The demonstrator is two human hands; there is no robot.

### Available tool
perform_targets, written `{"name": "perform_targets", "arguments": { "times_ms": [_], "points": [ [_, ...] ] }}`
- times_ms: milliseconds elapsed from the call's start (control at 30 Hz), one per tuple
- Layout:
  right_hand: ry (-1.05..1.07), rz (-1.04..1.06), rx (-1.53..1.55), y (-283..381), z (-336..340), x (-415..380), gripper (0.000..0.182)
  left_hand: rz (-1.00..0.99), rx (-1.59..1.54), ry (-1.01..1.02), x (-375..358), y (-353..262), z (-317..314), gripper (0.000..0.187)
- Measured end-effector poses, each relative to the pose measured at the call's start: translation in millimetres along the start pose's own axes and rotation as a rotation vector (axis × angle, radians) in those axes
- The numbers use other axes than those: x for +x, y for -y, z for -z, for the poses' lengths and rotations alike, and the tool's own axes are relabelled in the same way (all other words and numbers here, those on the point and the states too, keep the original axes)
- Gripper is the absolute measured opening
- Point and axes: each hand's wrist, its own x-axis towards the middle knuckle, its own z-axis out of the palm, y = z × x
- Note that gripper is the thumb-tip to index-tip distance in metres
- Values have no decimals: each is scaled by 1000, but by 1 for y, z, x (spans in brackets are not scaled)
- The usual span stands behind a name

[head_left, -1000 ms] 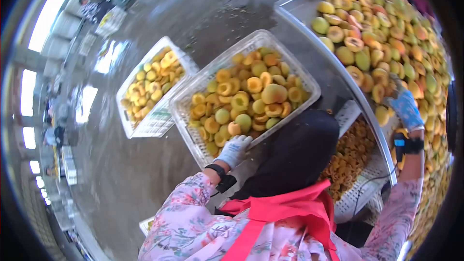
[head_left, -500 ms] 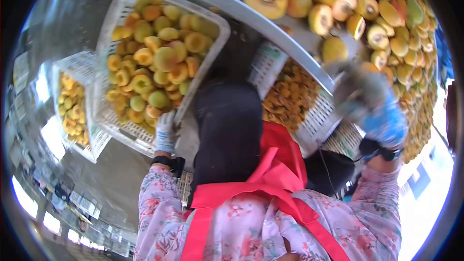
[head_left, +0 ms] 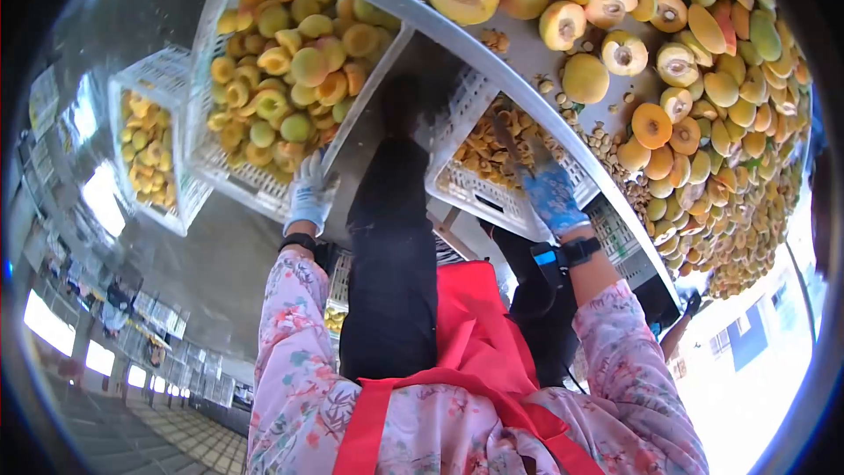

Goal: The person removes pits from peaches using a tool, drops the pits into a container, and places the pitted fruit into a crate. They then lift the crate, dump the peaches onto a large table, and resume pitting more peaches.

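My left hand (head_left: 310, 189), in a white glove, rests with fingers spread at the near rim of a white plastic crate (head_left: 264, 196) full of apricots (head_left: 309, 66), many halved. My right hand (head_left: 549, 193), in a blue patterned glove with a soiled front, reaches down over a smaller white crate (head_left: 479, 202). Inside that crate lie small orange-brown pieces (head_left: 479, 145). The fingers of the right hand blend with these pieces, and I cannot tell whether they hold anything.
A metal table with a raised rim (head_left: 457, 25) curves across the front, bearing a large heap of halved apricots (head_left: 703, 167) and scattered pits (head_left: 602, 145). Another crate of fruit (head_left: 145, 154) stands at the left. My dark-clad leg (head_left: 391, 255) stretches between the crates.
My right hand has moved left and down from the table's rim to over the smaller crate. My left hand has stayed at the big crate's edge, its fingers now spread. The view has shifted.
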Motion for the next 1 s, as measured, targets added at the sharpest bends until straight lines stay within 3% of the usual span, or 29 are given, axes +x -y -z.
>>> {"name": "perform_targets", "arguments": {
  "times_ms": [67, 100, 200, 267, 333, 400, 467, 533, 600, 667, 700, 800, 833, 867, 900, 933, 1000],
  "points": [
    [-331, 152, 277, 14, 28, -45, 41, 44, -53, -81, -43, -9, 18, 75],
    [-226, 87, 299, 2, 27, -65, 36, 182, -83, -45, -69, -17, 34, 74],
    [-63, -109, 368, -4, 40, -133, 31, 319, -409, -128, -168, -2, 43, 50],
    [-101, 0, 368, -20, 31, -165, 30, 565, -707, 84, -241, -9, 71, 38],
    [-64, 122, 284, -42, 21, -174, 29, 840, -1024, 140, -336, 3, 53, 33],
    [-34, 208, 121, -58, 21, -190, 25, 1074, -1228, -33, -432, -18, 47, 31],
    [84, 122, 301, -34, 64, -214, 25, 1307, -1303, -28, -557, -66, 37, 30],
    [-12, 244, 369, -35, 68, -219, 27, 1242, -1284, 203, -628, -86, 10, 28],
    [-85, 354, 170, -50, 65, -213, 29, 1103, -1153, 272, -679, -96, -44, 30],
    [-160, 581, 13, -36, 79, -219, 27, 1091, -1498, 332, -683, -109, -26, 31],
    [41, 272, 213, -10, 89, -231, 23, 1060, -1672, 361, -675, -107, -16, 32],
    [88, 216, 362, 9, 88, -240, 20, 973, -1481, 312, -662, -80, -12, 34],
    [-8, 270, 255, 34, 92, -251, 17, 1028, -1499, 272, -664, -65, -18, 35],
    [-203, 608, -108, 0, 71, -226, 17, 1063, -1522, 225, -656, -38, -25, 35],
    [-229, 673, -233, 17, 76, -234, 17, 1084, -1553, 171, -638, -10, -34, 36],
    [-252, 734, -363, 40, 75, -241, 17, 1097, -1376, 187, -621, 14, -30, 38],
    [3, 254, 11, 101, 67, -260, 21, 966, -1579, 20, -595, 61, -22, 39]
  ]
}}
